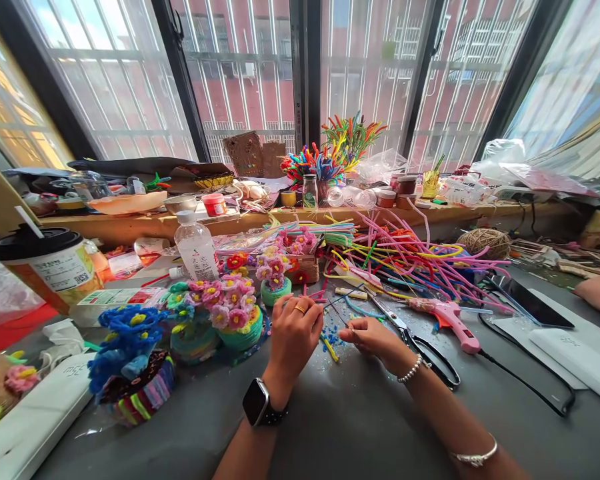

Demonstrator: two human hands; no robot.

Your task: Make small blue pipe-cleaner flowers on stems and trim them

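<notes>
My left hand (295, 333), with a gold ring and a black smartwatch on the wrist, is curled closed and pinches one end of a thin dark wire (336, 303). My right hand (373, 339), with a bead bracelet, is also closed and pinches the same wire lower down. Both hands rest on the grey table (340, 413) above a scatter of small blue bits (333, 338) and a short yellow piece. Black-handled scissors (415, 340) lie just right of my right hand.
Pipe-cleaner flower pots (230, 313) and a blue one (130, 360) stand left. A pile of coloured pipe cleaners (410, 260), a pink glue gun (447, 317), a phone (527, 300), a twine ball (483, 241), a water bottle (195, 247) and a lidded cup (45, 263) surround the work spot.
</notes>
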